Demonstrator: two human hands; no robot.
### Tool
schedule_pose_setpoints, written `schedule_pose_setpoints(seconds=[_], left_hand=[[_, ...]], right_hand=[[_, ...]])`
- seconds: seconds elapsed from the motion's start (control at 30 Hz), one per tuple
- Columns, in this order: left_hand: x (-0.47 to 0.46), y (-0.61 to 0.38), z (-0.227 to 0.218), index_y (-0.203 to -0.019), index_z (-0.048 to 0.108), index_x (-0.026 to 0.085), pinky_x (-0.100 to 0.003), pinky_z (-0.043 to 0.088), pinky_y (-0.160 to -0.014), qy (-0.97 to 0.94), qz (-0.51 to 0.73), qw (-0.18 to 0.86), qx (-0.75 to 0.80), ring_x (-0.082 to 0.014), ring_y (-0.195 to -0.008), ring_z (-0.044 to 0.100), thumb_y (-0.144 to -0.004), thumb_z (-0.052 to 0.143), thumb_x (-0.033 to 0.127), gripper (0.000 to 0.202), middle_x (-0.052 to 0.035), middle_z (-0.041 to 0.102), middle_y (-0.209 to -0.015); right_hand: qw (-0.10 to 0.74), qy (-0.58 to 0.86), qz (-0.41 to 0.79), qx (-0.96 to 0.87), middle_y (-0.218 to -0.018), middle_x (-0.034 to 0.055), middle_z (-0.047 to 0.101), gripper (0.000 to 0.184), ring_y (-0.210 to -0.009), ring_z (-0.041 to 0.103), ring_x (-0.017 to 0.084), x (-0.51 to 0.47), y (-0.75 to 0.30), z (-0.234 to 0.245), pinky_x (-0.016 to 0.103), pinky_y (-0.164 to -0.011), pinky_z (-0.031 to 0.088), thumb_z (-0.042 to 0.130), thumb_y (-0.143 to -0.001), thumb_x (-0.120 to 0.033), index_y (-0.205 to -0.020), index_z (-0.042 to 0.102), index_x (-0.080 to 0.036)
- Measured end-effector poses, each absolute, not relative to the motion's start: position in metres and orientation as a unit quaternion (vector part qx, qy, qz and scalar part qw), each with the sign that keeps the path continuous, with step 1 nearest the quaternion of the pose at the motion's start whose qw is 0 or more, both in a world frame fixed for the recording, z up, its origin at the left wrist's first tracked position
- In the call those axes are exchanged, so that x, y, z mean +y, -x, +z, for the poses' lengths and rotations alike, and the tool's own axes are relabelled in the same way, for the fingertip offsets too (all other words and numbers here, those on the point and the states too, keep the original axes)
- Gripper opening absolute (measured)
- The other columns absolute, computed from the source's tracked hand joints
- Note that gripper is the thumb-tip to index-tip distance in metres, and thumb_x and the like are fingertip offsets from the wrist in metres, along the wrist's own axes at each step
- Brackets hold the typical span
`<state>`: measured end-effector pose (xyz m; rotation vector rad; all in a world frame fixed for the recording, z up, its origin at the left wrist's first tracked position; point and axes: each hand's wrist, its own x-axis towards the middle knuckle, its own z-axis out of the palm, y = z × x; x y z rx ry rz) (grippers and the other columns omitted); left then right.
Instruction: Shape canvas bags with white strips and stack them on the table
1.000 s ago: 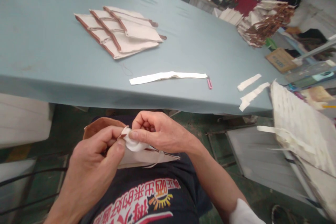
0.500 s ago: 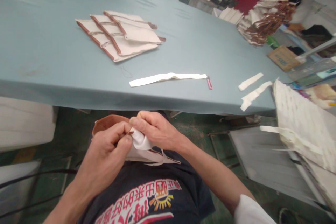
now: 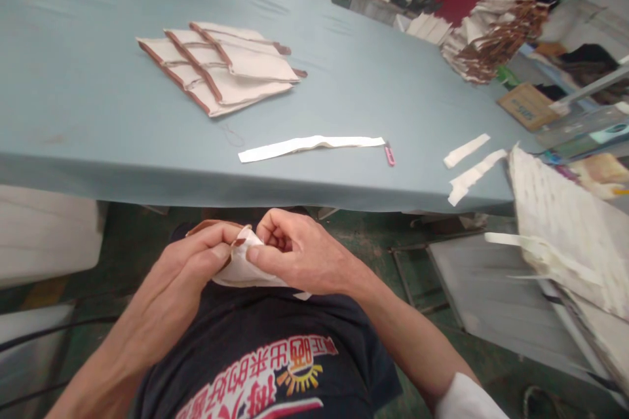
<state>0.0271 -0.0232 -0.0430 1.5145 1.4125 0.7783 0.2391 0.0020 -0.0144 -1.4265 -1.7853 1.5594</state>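
Pinching a cream fabric piece with brown trim [image 3: 240, 270] — left hand [image 3: 189, 275] and right hand [image 3: 295, 255] close together at the lap, below the blue-grey table [image 3: 73, 111] edge — both fingers clamped on it.

The person wears a navy T-shirt [image 3: 255, 330] printed red, white and yellow, plus a white sleeve [image 3: 464, 399].
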Motion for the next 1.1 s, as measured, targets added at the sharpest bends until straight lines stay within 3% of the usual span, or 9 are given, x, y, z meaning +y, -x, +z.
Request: schedule_pose_setpoints(seconds=[0.17, 0.27, 0.37, 0.53, 0.67, 0.77, 0.9, 1.03, 1.1], left_hand=[[-0.02, -0.032, -0.041, -0.078, 0.075, 0.021, -0.024, 0.053, -0.054, -0.56, 0.326, 0.526, 0.551, -0.0191, -0.058, 0.066, -0.087, 0.075, 0.06, 0.039, -0.0025, 0.078, -0.071], [-0.018, -0.035, -0.042, -0.073, 0.073, 0.021, -0.022, 0.05, -0.051, -0.569, 0.357, 0.467, 0.576, -0.0167, -0.053, 0.063, -0.088, 0.072, 0.057, 0.039, 0.0002, 0.073, -0.061], [-0.016, -0.033, -0.047, -0.073, 0.075, 0.022, -0.021, 0.044, -0.046, -0.58, 0.388, 0.39, 0.601, -0.0144, -0.049, 0.058, -0.087, 0.069, 0.056, 0.037, 0.0016, 0.072, -0.06], [-0.01, -0.025, -0.049, -0.069, 0.074, 0.022, -0.02, 0.043, -0.048, -0.577, 0.418, 0.347, 0.61, -0.0128, -0.057, 0.063, -0.085, 0.069, 0.052, 0.034, -0.0015, 0.082, -0.082], [-0.005, -0.02, -0.048, -0.073, 0.076, 0.023, -0.02, 0.039, -0.043, -0.582, 0.419, 0.344, 0.606, -0.0123, -0.047, 0.054, -0.088, 0.069, 0.052, 0.034, 0.004, 0.069, -0.059], [-0.004, -0.019, -0.046, -0.073, 0.075, 0.023, -0.02, 0.036, -0.04, -0.584, 0.423, 0.343, 0.602, -0.0115, -0.042, 0.049, -0.09, 0.067, 0.051, 0.034, 0.0062, 0.063, -0.053], [-0.005, -0.015, -0.042, -0.07, 0.074, 0.023, -0.019, 0.035, -0.042, -0.598, 0.426, 0.331, 0.593, -0.0108, -0.044, 0.05, -0.089, 0.067, 0.048, 0.032, 0.006, 0.063, -0.053], [-0.006, -0.007, -0.035, -0.064, 0.072, 0.022, -0.018, 0.04, -0.046, -0.627, 0.419, 0.327, 0.57, -0.011, -0.055, 0.059, -0.09, 0.069, 0.046, 0.035, 0.0006, 0.079, -0.075], [-0.005, -0.005, -0.029, -0.064, 0.072, 0.023, -0.017, 0.041, -0.046, -0.655, 0.407, 0.343, 0.536, -0.0101, -0.053, 0.06, -0.092, 0.069, 0.043, 0.035, 0.0014, 0.079, -0.076]], right_hand=[[0.161, 0.504, 0.553, -0.644, -0.081, -0.0045, 0.065, 0.019, -0.073, 0.056, 0.014, 0.007, -0.24, -0.013, 0.029, -0.067, 0.04, 0.075, -0.091, -0.035, -0.087, 0.061, -0.023], [0.153, 0.501, 0.543, -0.656, -0.082, -0.0054, 0.067, 0.012, -0.074, 0.059, 0.014, 0.004, -0.244, -0.013, 0.028, -0.069, 0.04, 0.073, -0.089, -0.025, -0.099, 0.066, -0.023], [0.182, 0.496, 0.537, -0.658, -0.081, -0.0067, 0.063, 0.018, -0.069, 0.052, 0.012, -0.006, -0.25, -0.016, 0.026, -0.065, 0.036, 0.068, -0.09, -0.02, -0.107, 0.067, -0.023], [0.303, 0.465, 0.626, -0.548, -0.07, -0.0101, 0.05, 0.018, -0.058, 0.039, 0.009, -0.034, -0.263, -0.034, 0.024, -0.055, 0.03, 0.069, -0.103, -0.038, -0.108, 0.062, -0.022], [0.33, 0.432, 0.688, -0.48, -0.064, -0.0119, 0.049, 0.035, -0.054, 0.037, 0.008, -0.054, -0.269, -0.056, 0.022, -0.055, 0.031, 0.072, -0.107, -0.053, -0.111, 0.058, -0.022], [0.301, 0.435, 0.711, -0.463, -0.061, -0.0103, 0.052, 0.05, -0.051, 0.035, 0.008, -0.072, -0.271, -0.077, 0.023, -0.054, 0.03, 0.062, -0.111, -0.07, -0.111, 0.059, -0.02], [0.187, 0.447, 0.74, -0.466, -0.062, -0.0055, 0.057, 0.068, -0.05, 0.042, 0.01, -0.095, -0.289, -0.096, 0.024, -0.053, 0.035, 0.048, -0.108, -0.083, -0.11, 0.066, -0.018], [0.028, 0.528, 0.566, -0.633, -0.085, 0.005, 0.076, 0.04, -0.078, 0.068, 0.019, -0.089, -0.325, -0.076, 0.031, -0.075, 0.048, 0.059, -0.111, -0.053, -0.094, 0.074, -0.02], [0.053, 0.601, 0.461, -0.65, -0.093, 0.006, 0.08, 0.034, -0.087, 0.072, 0.022, -0.077, -0.338, -0.058, 0.034, -0.08, 0.05, 0.057, -0.112, -0.047, -0.102, 0.076, -0.021]])
